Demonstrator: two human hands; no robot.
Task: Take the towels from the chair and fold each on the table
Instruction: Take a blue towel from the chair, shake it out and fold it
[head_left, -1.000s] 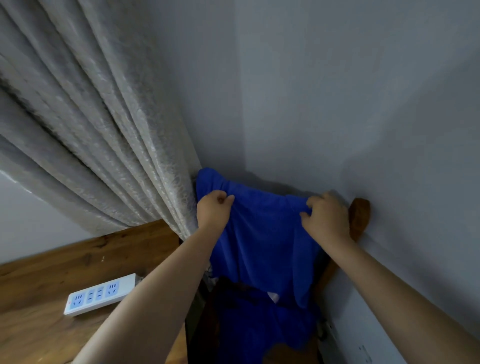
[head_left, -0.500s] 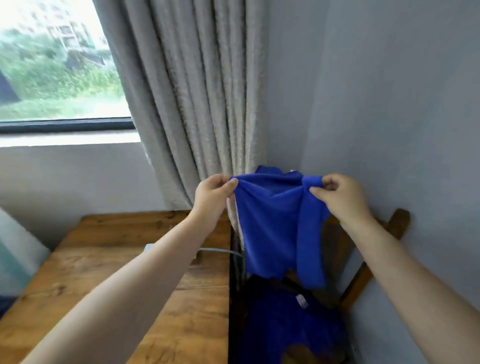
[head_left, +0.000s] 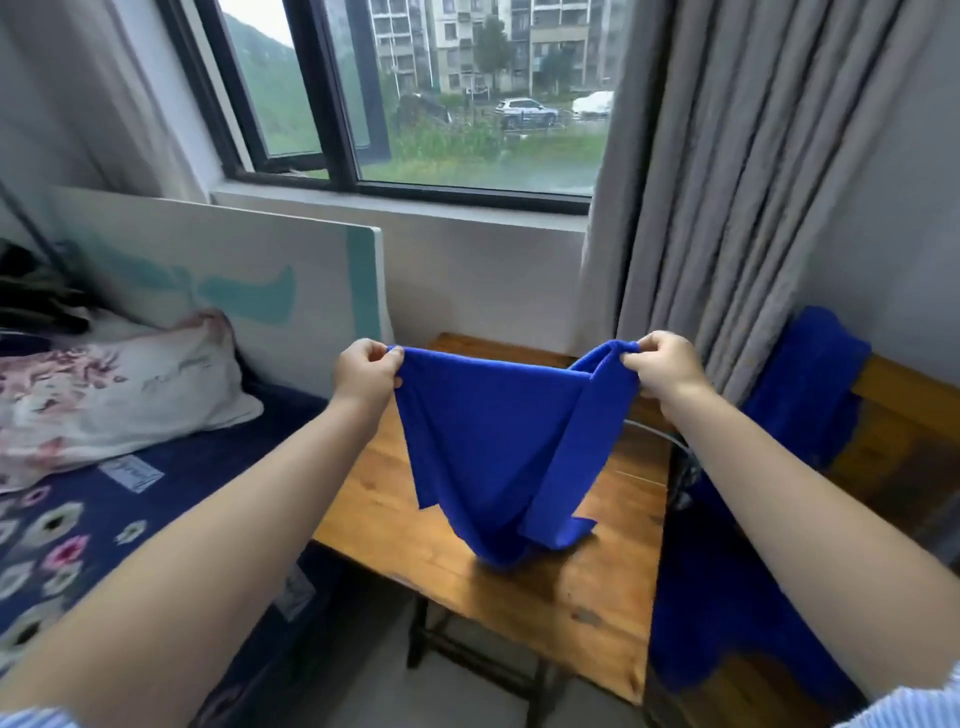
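Towel (head_left: 498, 457) hangs between my left hand (head_left: 366, 369) and right hand (head_left: 662, 364), both pinched shut on its top corners; its bottom touches the tabletop (head_left: 597, 597) at 6 o'clock.

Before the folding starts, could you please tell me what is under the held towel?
Under the towel, pinched at its top corners by the left hand and right hand, is the wooden table. Its lower end seems to touch the wood; the tabletop behind it is hidden.
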